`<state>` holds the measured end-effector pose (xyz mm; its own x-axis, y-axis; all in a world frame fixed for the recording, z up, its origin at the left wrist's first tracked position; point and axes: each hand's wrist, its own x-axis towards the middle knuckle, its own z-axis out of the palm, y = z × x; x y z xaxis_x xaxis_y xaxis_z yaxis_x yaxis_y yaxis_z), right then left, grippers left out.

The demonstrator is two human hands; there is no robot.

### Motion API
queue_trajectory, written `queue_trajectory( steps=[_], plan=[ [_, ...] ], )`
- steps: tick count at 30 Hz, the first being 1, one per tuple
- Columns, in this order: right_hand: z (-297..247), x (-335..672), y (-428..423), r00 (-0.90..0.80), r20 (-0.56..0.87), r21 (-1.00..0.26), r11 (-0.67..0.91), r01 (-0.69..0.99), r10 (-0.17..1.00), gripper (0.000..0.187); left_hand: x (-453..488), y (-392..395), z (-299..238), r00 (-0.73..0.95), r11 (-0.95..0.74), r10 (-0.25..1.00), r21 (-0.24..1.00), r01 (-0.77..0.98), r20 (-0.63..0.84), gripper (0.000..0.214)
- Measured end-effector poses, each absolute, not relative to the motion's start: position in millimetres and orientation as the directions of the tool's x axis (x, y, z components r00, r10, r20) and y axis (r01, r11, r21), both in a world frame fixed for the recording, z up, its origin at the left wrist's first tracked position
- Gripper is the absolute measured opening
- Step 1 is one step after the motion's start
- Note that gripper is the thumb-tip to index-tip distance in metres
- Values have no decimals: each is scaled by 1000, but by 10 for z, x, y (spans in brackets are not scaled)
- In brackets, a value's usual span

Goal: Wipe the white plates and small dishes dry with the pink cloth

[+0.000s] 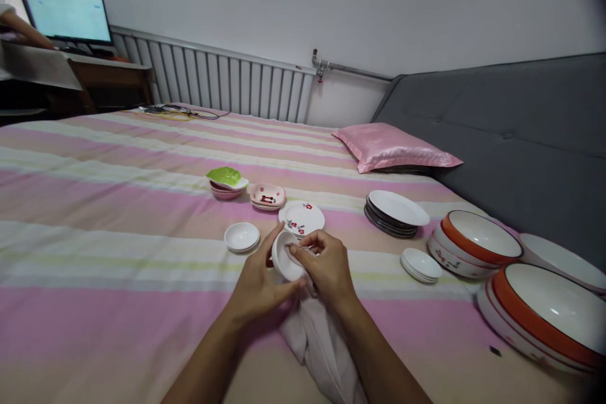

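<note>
While a small white dish [285, 257] is gripped on edge by the left hand [259, 283] at lower centre of the frame, its inside is rubbed with a pale cloth [318, 341] pinched in the right hand [326, 265], above the striped bed [95, 252]. The dish could be dropped if the thumb hold slips under the rubbing. Beyond, it might be knocked against the flowered plate [302, 218] or the white saucers [242, 236].

Left hand [258, 287] grips small white dish [285, 257] tilted on edge, right hand [326, 265] presses white cloth [317, 341] into it; just behind dish: floral plate [302, 218], to dish's left a saucer stack [242, 237], all on striped bed [118, 202]
</note>
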<state>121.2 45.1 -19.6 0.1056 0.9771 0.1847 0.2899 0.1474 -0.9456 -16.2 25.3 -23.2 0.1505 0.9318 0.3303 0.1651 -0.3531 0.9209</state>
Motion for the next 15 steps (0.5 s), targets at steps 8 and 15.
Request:
queue_trajectory(
  steps=[8,15],
  plan=[
    [-162,1215,453,86,192,-967,173,187,978,20,-176,259,-248,181,-256,945,960,-114,274,64],
    [-118,1192,406,99,337,-915,300,270,936,16,-223,283,-225,183,-231,948,959,-162,259,46]
  ],
)
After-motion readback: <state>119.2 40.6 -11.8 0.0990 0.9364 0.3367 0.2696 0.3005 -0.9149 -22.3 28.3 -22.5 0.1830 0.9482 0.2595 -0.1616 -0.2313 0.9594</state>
